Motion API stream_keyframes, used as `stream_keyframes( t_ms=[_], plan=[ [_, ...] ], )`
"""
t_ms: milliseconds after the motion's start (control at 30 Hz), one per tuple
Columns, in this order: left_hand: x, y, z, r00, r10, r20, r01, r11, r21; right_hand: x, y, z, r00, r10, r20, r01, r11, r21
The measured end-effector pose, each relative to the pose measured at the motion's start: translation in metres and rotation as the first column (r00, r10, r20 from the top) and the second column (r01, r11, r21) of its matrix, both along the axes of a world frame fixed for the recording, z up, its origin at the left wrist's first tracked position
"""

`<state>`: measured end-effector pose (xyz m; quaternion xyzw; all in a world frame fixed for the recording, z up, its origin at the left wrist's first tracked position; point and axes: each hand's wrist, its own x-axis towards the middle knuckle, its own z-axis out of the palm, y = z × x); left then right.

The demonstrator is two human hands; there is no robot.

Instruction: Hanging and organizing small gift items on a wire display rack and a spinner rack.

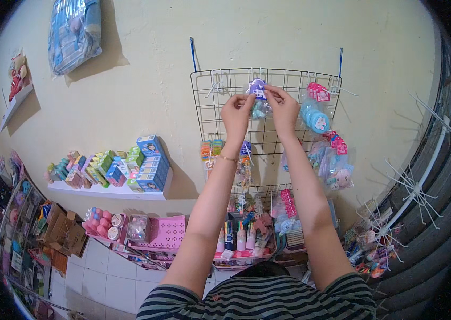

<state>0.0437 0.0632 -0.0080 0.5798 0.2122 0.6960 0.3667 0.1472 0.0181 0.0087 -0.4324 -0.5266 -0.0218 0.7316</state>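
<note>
Both my hands are raised in front of a black wire grid panel (265, 138) on the wall. My left hand (237, 116) pinches the left edge of a purple header card (257, 89) between thumb and fingers. My right hand (283, 110) pinches the card's right edge. Below the card hangs a clear bag (260, 110) with small mint-green items inside. The pack is at the upper middle of the grid, by a white hook; whether it hangs on that hook I cannot tell. Light blue round items (316, 121) under pink cards hang to the right of my right hand.
Lower on the grid hang more packs, among them a plush-like pink item in a bag (341, 178). A white wall shelf (109, 192) with small boxes is at left, above a pink basket (165, 232). A white rack with wire prongs (415, 192) stands at right.
</note>
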Motion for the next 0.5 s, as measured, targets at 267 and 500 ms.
stream_keyframes(
  t_ms=[267,500],
  plan=[
    [-0.028,-0.034,-0.064,0.944,-0.264,0.196,0.305,0.926,-0.224,-0.002,-0.025,-0.014,0.998,-0.065,0.002,0.065,0.998,-0.006],
    [-0.030,-0.055,-0.124,0.837,-0.513,0.191,0.547,0.768,-0.334,0.004,-0.069,-0.098,0.991,-0.088,-0.100,0.086,0.996,-0.017]
  ],
)
